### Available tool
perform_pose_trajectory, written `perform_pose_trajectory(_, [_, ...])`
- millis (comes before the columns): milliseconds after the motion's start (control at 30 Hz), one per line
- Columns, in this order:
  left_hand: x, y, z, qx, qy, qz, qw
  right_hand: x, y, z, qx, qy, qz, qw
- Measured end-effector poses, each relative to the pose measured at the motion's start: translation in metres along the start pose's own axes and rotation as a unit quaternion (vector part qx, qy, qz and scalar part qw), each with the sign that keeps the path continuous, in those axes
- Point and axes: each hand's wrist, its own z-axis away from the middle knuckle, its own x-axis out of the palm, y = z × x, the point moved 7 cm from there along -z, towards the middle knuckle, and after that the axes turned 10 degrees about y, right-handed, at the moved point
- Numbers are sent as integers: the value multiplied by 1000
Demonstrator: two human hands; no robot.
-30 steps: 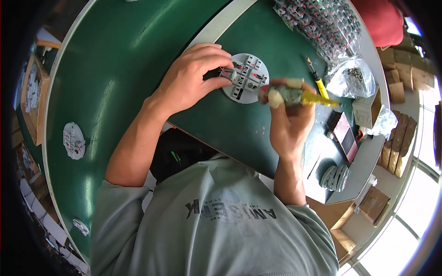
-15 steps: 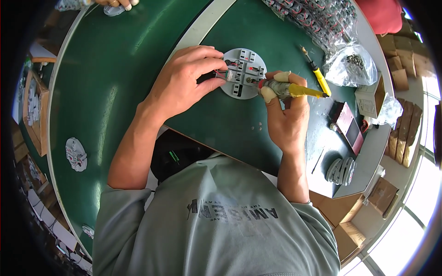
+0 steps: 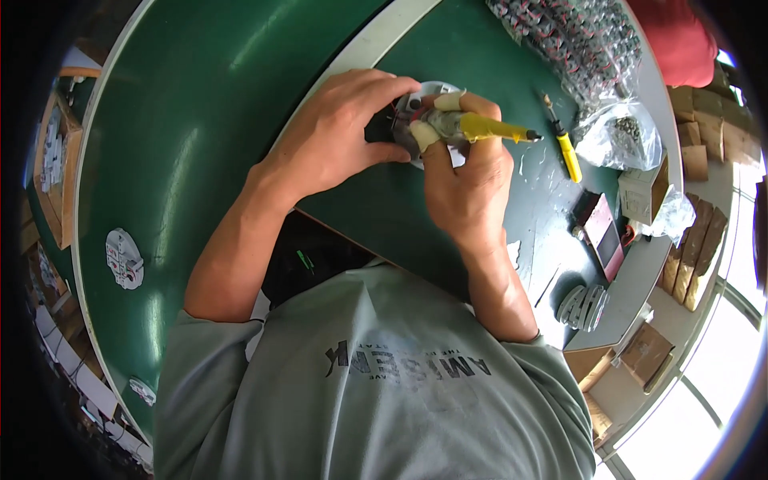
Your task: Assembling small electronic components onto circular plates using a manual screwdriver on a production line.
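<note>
- The round disc, pale grey and partly hidden by the hands, lay on the green tabletop.
- Left of the disc, past a pale strip, spread a wide green surface, carrying a fitted disc well apart from the first.
- Beyond the disc to the upper right sat a clear bag of dark wired parts; a smaller clear bag of metal bits was nearer the disc's level.
- Right of the disc lay a spare yellow-handled tool, then an open carton and a dark red box.
- A stack of pale discs stood lower right of the disc, near the tabletop's outer edge. Farther right were cardboard boxes and bright windows.
- The tabletop's near edge slanted below the disc, toward the person; room for moving opened between that edge and the disc.
- The left hand curved around the disc's left side, thumb and forefinger apart; whether they pinched a part there could not be told.
- The right hand was clamped on a taped yellow-handled tool above the disc, its thumb and forefinger wearing pale covers. The tool's working end was hidden.
</note>
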Motion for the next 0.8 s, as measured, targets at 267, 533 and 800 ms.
perform_pose_trajectory(267, [-4, -2, 1, 21, 24, -1, 999, -31, 16, 0, 87, 47, -125, 987])
perform_pose_trajectory(533, [6, -15, -6, 2, 6, -12, 1000, -25, 26, 1, 151, 30, -75, 985])
perform_pose_trajectory(800, [7, -13, -4, -24, 6, 19, 1000, -28, 32, 18, 2, 96, 4, 995])
